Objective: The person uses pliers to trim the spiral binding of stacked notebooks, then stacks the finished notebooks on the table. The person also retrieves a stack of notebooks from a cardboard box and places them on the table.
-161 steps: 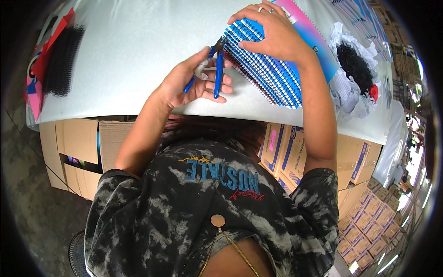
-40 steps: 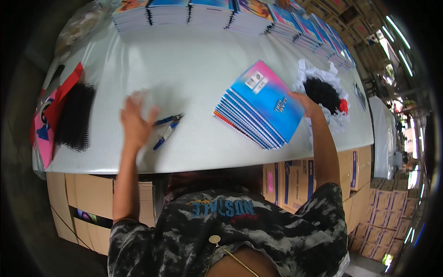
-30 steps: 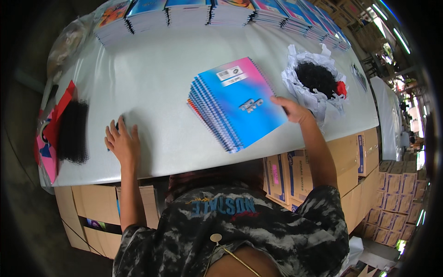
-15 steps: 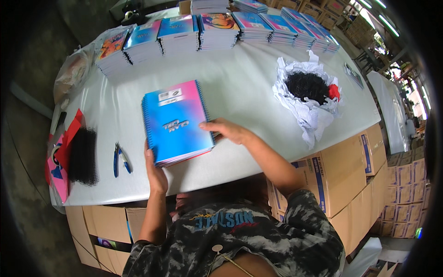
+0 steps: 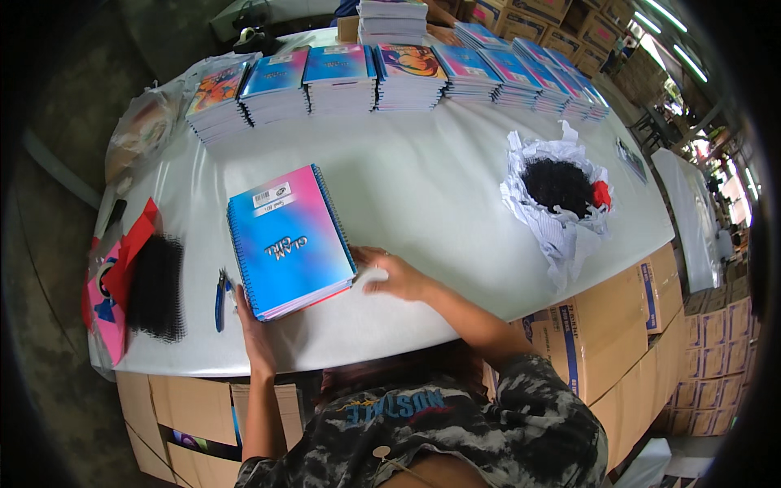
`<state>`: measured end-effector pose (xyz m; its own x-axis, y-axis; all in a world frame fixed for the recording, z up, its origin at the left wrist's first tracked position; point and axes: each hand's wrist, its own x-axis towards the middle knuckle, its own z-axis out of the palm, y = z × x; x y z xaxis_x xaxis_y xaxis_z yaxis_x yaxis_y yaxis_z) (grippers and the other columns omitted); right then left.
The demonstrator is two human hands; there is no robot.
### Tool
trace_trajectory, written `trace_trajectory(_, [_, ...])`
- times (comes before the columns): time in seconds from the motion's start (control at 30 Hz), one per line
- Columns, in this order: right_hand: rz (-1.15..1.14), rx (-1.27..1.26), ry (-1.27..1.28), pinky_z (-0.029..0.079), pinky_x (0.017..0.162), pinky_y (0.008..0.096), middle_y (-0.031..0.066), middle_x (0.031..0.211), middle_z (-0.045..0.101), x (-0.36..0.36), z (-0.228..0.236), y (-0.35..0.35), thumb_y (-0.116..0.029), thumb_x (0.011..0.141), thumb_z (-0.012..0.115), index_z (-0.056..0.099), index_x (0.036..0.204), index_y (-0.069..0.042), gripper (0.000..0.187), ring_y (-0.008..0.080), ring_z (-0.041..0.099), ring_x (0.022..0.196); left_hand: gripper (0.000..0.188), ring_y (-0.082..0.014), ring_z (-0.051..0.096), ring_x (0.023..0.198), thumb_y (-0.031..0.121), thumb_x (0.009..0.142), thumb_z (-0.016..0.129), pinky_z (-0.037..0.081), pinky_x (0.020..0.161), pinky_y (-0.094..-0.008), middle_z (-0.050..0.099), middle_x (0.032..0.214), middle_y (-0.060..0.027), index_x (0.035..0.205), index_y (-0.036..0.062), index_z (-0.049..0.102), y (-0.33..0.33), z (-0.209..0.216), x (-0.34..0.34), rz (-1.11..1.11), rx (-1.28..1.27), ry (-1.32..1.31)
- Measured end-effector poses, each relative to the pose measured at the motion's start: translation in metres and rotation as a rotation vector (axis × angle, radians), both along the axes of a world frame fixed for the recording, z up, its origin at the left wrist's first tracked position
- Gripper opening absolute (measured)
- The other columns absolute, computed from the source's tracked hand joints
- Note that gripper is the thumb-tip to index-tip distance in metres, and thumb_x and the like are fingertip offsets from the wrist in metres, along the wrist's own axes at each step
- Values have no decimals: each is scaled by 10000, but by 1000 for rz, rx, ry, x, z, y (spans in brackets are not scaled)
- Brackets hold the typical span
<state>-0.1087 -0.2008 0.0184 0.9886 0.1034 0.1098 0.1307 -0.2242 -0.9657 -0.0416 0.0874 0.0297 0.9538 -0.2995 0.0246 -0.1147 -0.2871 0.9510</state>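
Observation:
A small stack of spiral notebooks [image 5: 289, 248] with blue and pink covers is in front of me, turned slightly on the white table. Black wire coils run along both of its long sides. My left hand [image 5: 255, 337] grips the stack's lower left corner, its fingers partly hidden by the edge. At the right edge is my right hand [image 5: 396, 275], fingertips by the lower right side and thumb lifted apart from the cover. Left of the stack lie blue-handled pliers [image 5: 220, 301] and a pen [image 5: 230, 294], the pen partly behind my left hand.
Notebook piles [image 5: 339, 81] line the table's far edge. Crumpled paper [image 5: 529, 215] cradles black wire coils [image 5: 557, 185] at right. More black coils [image 5: 157, 289] lie at left beside a red and pink sheet [image 5: 118, 301]. Cardboard boxes [image 5: 598, 342] stand under the table; another person's arm [image 5: 442, 15] shows beyond it.
The stack has turned anticlockwise and shifted a little left and nearer me. My right thumb has come off the top cover. My left hand has moved left with the corner.

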Motion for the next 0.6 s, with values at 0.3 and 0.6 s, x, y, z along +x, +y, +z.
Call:
trace_trajectory(0.3, [-108,-804,-164,187,1095,493,170,1393,409,13,0,20,-432,788,645,370,1361,-23,756,257,305,1353,473,-363,537,1004,8,735,636,393,912,-415,564,1063,-222,1164,-50,443,-7,-14,-1,-102,365,-471])
trace_trajectory(0.6, [-96,-751,-160,149,1107,505,184,1398,398,75,-6,10,-447,809,624,323,1390,-48,766,263,326,1340,545,-391,472,1120,18,753,652,334,966,-446,519,1165,-227,1242,-35,416,-28,-8,43,34,167,-469])
